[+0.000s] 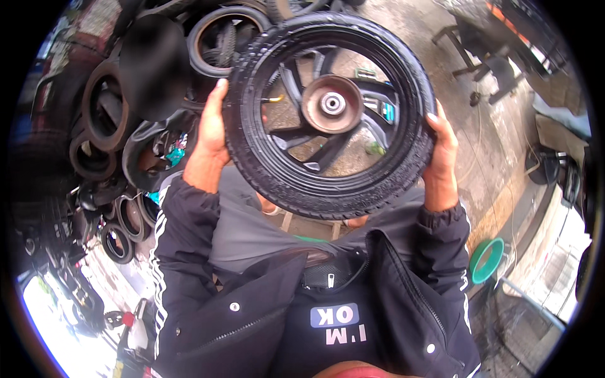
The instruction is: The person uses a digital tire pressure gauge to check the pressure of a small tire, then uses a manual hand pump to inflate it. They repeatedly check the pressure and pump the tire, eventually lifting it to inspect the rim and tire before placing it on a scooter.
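Note:
A motorcycle wheel (332, 104) with a black tyre (400, 176) is held up in front of me, over my lap. Its dark rim has curved spokes round a brownish, rusty-looking hub, and the tyre's surface looks wet. My left hand (215, 126) grips the tyre's left side, thumb towards me in view, its other fingers mostly hidden behind. On the opposite side my right hand (443, 143) clasps the tyre, also with its fingers partly hidden. Between the spokes, the ground and some small objects show through.
Many used tyres (104, 113) lie heaped at the left and far left. A green basin (486, 260) stands at the right, near a pale hose or cable. Towards the far right is a dark metal stand (482, 60).

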Demonstrator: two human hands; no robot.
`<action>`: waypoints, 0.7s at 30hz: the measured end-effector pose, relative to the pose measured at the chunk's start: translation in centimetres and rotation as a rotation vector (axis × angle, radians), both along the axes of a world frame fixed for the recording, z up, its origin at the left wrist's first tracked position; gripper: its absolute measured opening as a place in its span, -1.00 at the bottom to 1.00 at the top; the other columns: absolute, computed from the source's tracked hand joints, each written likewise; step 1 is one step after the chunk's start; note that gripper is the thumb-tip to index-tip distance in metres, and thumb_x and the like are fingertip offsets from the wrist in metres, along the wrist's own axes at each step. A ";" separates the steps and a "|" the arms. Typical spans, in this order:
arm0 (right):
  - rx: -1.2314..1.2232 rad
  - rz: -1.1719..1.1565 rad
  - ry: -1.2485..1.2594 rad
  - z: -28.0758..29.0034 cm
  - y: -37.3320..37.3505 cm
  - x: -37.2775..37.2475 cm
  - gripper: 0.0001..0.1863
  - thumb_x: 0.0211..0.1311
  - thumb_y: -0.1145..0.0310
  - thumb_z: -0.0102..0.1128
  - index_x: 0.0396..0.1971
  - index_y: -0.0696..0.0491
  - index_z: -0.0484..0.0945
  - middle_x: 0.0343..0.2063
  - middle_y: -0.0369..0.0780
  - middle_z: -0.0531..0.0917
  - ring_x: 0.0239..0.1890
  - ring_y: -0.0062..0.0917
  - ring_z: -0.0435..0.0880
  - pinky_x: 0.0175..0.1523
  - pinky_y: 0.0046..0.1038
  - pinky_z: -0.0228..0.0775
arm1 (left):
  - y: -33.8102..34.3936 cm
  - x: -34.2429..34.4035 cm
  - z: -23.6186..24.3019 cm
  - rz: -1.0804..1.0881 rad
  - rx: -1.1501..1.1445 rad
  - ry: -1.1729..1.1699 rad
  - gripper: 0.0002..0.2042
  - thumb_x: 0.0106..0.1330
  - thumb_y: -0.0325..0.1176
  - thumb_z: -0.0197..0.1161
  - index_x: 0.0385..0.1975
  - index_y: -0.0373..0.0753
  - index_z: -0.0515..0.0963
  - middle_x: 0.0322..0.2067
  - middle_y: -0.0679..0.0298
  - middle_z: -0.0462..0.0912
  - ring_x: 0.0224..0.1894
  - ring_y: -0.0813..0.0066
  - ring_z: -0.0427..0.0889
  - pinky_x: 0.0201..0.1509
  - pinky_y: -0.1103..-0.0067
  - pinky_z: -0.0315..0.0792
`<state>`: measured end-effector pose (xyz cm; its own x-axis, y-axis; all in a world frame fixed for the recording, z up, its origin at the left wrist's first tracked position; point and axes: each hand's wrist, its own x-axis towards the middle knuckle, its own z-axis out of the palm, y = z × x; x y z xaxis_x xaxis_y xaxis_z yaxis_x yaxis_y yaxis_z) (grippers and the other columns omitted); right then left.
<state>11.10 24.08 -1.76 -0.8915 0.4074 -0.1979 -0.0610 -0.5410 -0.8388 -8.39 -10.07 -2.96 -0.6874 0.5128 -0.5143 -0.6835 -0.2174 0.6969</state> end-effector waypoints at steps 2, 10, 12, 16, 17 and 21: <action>-0.035 -0.025 -0.007 0.2 -0.4 -0.5 -0.31 0.30 0.27 0.11 0.42 0.19 0.28 0.15 -0.05 0.60 0.11 -0.33 0.67 0.22 -0.30 0.58 | -0.1 0.1 0.2 0.015 0.014 0.016 -0.31 0.51 0.30 -0.02 -0.03 -0.33 0.64 -0.34 0.04 0.76 -0.37 0.23 0.78 -0.29 0.41 0.72; -0.024 -0.008 -0.011 -0.4 0.0 -0.3 -0.34 0.32 0.29 0.08 0.41 0.18 0.30 0.16 -0.09 0.60 0.10 -0.37 0.67 0.23 -0.35 0.56 | -0.2 0.2 -0.2 0.064 0.016 0.007 -0.32 0.54 0.28 -0.07 -0.06 -0.32 0.68 -0.38 0.09 0.77 -0.40 0.29 0.79 -0.32 0.43 0.73; -0.017 -0.024 -0.012 -0.4 -0.2 -0.4 -0.33 0.32 0.28 0.08 0.41 0.18 0.30 0.16 -0.09 0.60 0.10 -0.37 0.67 0.22 -0.34 0.57 | -0.4 0.2 -0.3 0.048 0.026 0.024 -0.32 0.55 0.27 -0.07 -0.06 -0.32 0.69 -0.38 0.09 0.77 -0.41 0.29 0.79 -0.32 0.43 0.73; -0.008 -0.011 -0.008 -0.4 -0.1 -0.4 -0.32 0.31 0.26 0.08 0.42 0.18 0.28 0.16 -0.08 0.60 0.11 -0.36 0.67 0.22 -0.32 0.56 | -0.1 0.3 0.0 0.100 0.026 0.009 -0.33 0.55 0.26 -0.08 -0.06 -0.31 0.68 -0.37 0.09 0.77 -0.40 0.28 0.79 -0.31 0.43 0.72; -0.007 0.021 -0.010 -0.5 0.1 -0.2 -0.30 0.31 0.24 0.09 0.43 0.17 0.27 0.18 -0.08 0.59 0.15 -0.35 0.65 0.27 -0.31 0.53 | 0.0 0.3 0.0 0.108 0.029 0.003 -0.34 0.55 0.26 -0.08 -0.06 -0.31 0.68 -0.37 0.09 0.78 -0.40 0.28 0.79 -0.31 0.42 0.72; -0.032 0.011 0.024 -0.8 0.1 -0.3 -0.29 0.31 0.24 0.09 0.43 0.17 0.26 0.22 -0.08 0.56 0.21 -0.35 0.61 0.35 -0.29 0.46 | -0.2 0.3 0.1 0.106 0.028 0.014 -0.34 0.55 0.26 -0.07 -0.05 -0.31 0.68 -0.37 0.10 0.77 -0.39 0.29 0.78 -0.30 0.42 0.72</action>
<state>10.82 24.21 -2.60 -0.9004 0.3916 -0.1893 -0.0749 -0.5683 -0.8194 -8.13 -10.28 -2.88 -0.7456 0.4510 -0.4906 -0.6459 -0.3077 0.6987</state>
